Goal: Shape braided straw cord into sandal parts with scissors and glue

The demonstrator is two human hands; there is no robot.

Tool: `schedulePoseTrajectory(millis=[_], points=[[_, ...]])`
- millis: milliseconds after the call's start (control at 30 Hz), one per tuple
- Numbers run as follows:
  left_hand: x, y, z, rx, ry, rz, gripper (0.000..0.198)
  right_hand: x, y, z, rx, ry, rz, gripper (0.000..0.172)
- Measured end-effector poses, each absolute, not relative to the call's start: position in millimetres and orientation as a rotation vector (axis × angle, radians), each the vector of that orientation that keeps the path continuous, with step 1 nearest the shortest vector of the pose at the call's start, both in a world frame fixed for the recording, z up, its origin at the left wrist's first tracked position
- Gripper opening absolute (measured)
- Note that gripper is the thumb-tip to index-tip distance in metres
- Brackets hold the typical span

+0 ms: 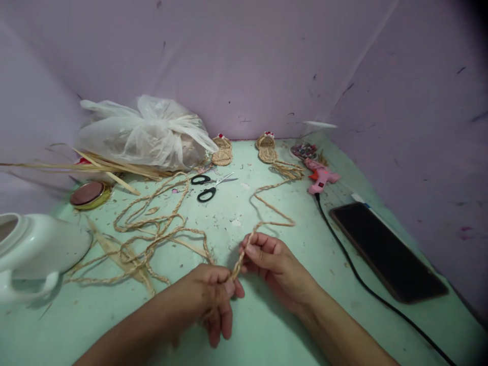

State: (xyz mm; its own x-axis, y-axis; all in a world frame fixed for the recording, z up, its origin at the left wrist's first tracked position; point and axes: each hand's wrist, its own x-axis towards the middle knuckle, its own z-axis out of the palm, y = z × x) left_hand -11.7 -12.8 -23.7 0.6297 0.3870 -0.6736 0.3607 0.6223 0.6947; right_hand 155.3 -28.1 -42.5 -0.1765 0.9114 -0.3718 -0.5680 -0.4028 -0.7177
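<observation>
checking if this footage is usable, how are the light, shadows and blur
In the head view, light looks dim and diffuse, with a soft shadow below the right hand; the upper right corner falls to black; the left hand is slightly blurred underneath, the scissors clearer; the phone shows no strong glare.

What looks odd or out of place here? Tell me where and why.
The black-handled scissors lie mid-table with blades apart instead of closed. Small scraps litter the green tabletop, looking untidy, and dark marks mar the purple wall. The braided cord sprawls in overlapping loops on the left.
</observation>
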Motion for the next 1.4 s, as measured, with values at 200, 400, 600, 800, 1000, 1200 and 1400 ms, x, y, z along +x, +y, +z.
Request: schedulePoseTrajectory(millis=[200, 400, 600, 800, 1000, 1200, 1400], points=[[-54.0, -14.5, 12.3, 1.831, 1.458, 0.199, 0.042, 154.2, -25.4, -45.6, -1.105, -0.403, 1.598, 0.028], [-42.3, -11.2, 6.6, 2.112, 1.486, 0.145, 0.035, 153.5, -25.6, -47.6, -1.368, -0.612, 1.361, 0.028], [4.6, -13.9, -4.4, 1.990, 1.379, 0.149, 0.020, 154.4, -26.2, -50.5, -1.396, -0.675, 1.395, 0.025], [14.6, -15.5, -18.9, 1.634, 1.438, 0.173, 0.016, 155.6, -27.4, -53.1, -1.338, -0.700, 1.402, 0.024], [16.8, -9.2, -27.5, 1.217, 1.325, 0.295, 0.012, 159.7, -29.2, -54.3, -1.173, -0.618, 1.525, 0.029], [15.2, -4.5, -35.2, 0.971, 1.160, 0.369, 0.019, 163.2, -26.6, -53.4, -1.166, -0.572, 1.569, 0.034], [13.0, -4.4, -33.1, 0.908, 1.089, 0.291, 0.020, 160.6, -26.0, -52.8, -1.191, -0.596, 1.538, 0.034]])
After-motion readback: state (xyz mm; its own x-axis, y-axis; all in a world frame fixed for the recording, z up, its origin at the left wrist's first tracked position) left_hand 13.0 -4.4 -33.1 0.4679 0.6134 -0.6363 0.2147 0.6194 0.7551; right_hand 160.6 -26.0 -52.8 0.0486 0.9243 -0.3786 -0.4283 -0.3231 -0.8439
